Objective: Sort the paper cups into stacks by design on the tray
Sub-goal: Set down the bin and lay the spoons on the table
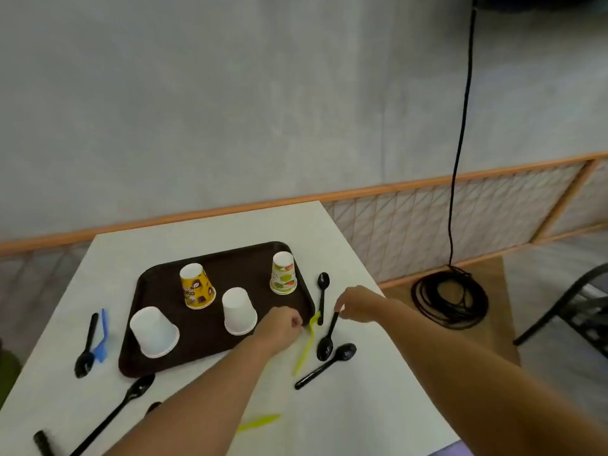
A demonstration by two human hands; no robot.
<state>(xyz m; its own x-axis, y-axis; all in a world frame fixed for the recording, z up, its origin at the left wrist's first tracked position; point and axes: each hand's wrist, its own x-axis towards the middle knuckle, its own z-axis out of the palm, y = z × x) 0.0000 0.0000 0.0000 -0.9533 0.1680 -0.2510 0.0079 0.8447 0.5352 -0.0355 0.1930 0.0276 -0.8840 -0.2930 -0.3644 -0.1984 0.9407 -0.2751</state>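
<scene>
- Brown tray (pixel 154 281) is laid on the white table (pixel 362 406), with four paper cups stood upside down on it, all apart.
- The yellow cup (pixel 197 286) is set toward the tray's far edge, and the green-patterned cup (pixel 283 273) at its far right corner.
- The left white cup (pixel 154 332) is placed at the near left corner, and the right white cup (pixel 239 311) toward the near right.
- The left hand (pixel 279 327) is curled over the tray's near right corner, beside a yellow fork (pixel 309 340); whether anything is held cannot be told.
- A black spoon (pixel 325 343) is pinched by its handle in the right hand (pixel 358 304), just off the tray's right edge.

Four paper cups (pixel 239 311) sat upside down on the brown tray (pixel 243 268). Left hand (pixel 279 324) curled at the tray's right edge, just beside a yellow fork (pixel 307 343); right hand (pixel 358 304) pinched a black spoon (pixel 325 347) by its handle.
</scene>
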